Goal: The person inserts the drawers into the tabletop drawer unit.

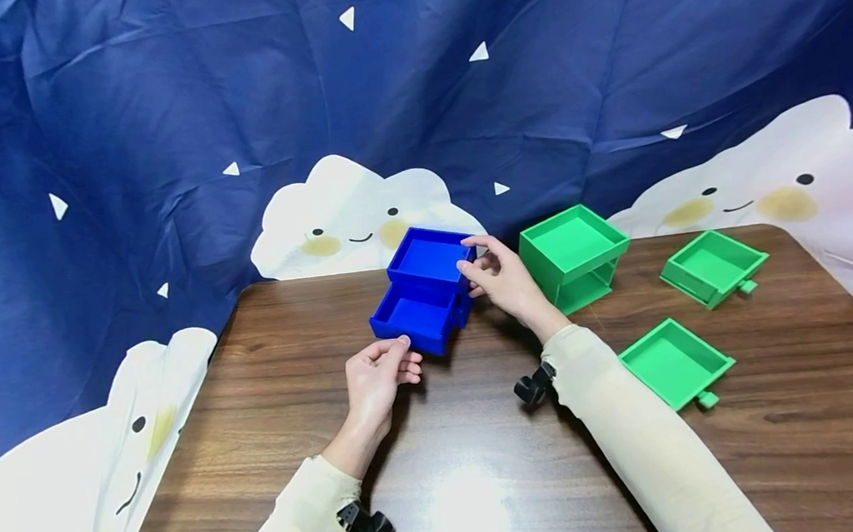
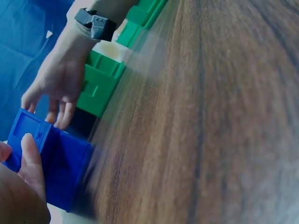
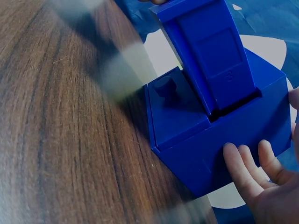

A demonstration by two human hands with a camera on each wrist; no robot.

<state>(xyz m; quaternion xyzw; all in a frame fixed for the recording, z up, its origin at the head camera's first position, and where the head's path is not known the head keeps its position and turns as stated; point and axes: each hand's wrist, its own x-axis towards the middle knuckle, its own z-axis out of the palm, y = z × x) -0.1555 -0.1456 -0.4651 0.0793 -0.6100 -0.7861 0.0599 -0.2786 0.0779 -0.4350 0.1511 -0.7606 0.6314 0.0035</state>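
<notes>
A small blue drawer cabinet [image 1: 433,257] with a tray-like top stands toward the back of the table. Its upper drawer [image 1: 418,312] is pulled far out, and a round knob [image 3: 164,87] marks the closed lower drawer in the right wrist view. With thumb and fingers, my left hand [image 1: 375,383] pinches the upper drawer at its front. My right hand [image 1: 506,280] grips the cabinet's right side, thumb and a finger at the top rim. Other fingertips [image 3: 231,151] lie against the side wall.
Right of the blue cabinet is a green cabinet [image 1: 535,266] with an open drawer space. Two loose green drawers lie farther right, a back drawer [image 1: 715,260] and a front drawer [image 1: 675,363] beside my right sleeve [image 1: 634,425]. A blue cloud-print curtain [image 1: 413,92] hangs behind the wooden table [image 1: 290,352].
</notes>
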